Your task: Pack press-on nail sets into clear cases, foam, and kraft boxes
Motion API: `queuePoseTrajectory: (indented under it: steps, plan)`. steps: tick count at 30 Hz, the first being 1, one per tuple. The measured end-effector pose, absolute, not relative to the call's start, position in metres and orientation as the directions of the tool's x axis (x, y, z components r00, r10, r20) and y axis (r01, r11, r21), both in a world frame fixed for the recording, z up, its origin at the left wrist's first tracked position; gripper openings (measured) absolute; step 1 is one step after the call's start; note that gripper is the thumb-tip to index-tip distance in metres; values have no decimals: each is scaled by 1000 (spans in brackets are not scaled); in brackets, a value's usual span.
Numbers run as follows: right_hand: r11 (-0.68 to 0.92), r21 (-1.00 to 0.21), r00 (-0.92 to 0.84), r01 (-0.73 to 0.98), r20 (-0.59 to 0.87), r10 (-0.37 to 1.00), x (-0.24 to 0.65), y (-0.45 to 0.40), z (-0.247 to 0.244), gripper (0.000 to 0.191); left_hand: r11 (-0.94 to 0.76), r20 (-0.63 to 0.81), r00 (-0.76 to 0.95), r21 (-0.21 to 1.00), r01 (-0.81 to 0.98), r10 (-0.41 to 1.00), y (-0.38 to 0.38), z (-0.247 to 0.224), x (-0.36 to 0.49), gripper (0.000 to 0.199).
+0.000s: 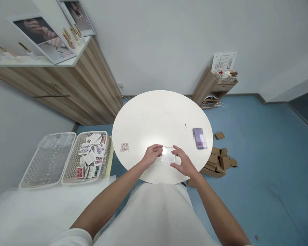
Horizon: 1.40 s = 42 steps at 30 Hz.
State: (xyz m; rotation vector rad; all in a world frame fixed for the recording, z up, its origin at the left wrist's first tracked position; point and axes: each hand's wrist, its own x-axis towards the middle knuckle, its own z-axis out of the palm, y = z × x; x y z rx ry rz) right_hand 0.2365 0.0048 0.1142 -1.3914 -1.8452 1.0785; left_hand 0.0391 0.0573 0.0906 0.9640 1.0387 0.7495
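- Clear plastic box (168,155) is sitting on or just above the bench (159,109), near the edge closest to you.
- Your left hand (152,155) is pinching its left edge, fingers nearly together.
- Your right hand (184,164) is curving around its right side, thumb standing well apart from the fingers; whether these are gripping, I cannot tell.
- You are apparently steadying it; the next move is calling for light, even pressure.
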Motion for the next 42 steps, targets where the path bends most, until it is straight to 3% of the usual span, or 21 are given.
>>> queuePoseTrajectory:
  steps: [2,6,8,16,25,37,42]
  plan:
    - [125,-871,-266,475,-7,964,239,9,112,45,358,-320,378,933,-34,869,58,93,38,43]
    - [94,-902,-250,422,-16,968,244,13,107,45,186,-234,443,971,149,866,53,94,32,87]
    - [66,-916,-251,396,-39,967,245,14,105,46,134,-225,459,966,222,859,49,95,31,96]
    - [21,-970,-218,241,-33,975,241,11,99,40,143,-220,487,971,192,845,42,100,38,71]
    - [-23,-998,-156,58,-31,987,241,6,87,45,244,-249,516,967,79,820,36,102,45,68]
    - [-140,-983,-123,-119,-126,984,230,-11,88,49,237,-204,541,972,10,816,22,100,39,68]
    - [-99,-994,-137,-37,-93,986,229,-14,99,46,260,-179,583,964,-56,792,15,97,36,67]
